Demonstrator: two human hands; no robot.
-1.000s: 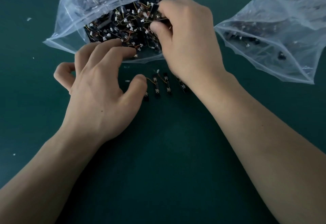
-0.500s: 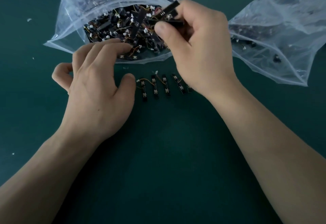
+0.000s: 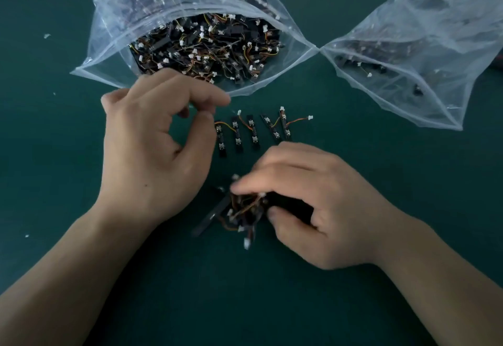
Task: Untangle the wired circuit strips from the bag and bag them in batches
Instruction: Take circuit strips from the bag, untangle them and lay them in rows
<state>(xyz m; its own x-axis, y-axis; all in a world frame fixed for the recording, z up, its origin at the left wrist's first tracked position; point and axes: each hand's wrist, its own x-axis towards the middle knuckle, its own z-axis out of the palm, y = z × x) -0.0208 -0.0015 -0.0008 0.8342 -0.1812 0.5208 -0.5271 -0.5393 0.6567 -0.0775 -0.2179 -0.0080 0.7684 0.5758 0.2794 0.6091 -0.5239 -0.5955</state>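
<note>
A clear plastic bag (image 3: 114, 54) lies open at the top, full of tangled black circuit strips (image 3: 206, 46) with orange wires and white plugs. Below its mouth, several untangled strips (image 3: 253, 133) lie side by side in a row on the green mat. My right hand (image 3: 321, 207) grips a tangled clump of strips (image 3: 239, 209) just above the mat, in front of the row; the clump is blurred. My left hand (image 3: 155, 149) hovers left of the row, fingers loosely curled with nothing visible in them, thumb tip near the leftmost strip.
A second clear bag (image 3: 424, 54) with a few strips inside lies at the upper right, its corner touching the first bag. Small white specks (image 3: 46, 36) dot the green mat (image 3: 272, 305) on the left.
My right hand has pulled a clump of strips out of the bag and brought it down toward me, past the row. My left hand has lifted off the bag's edge.
</note>
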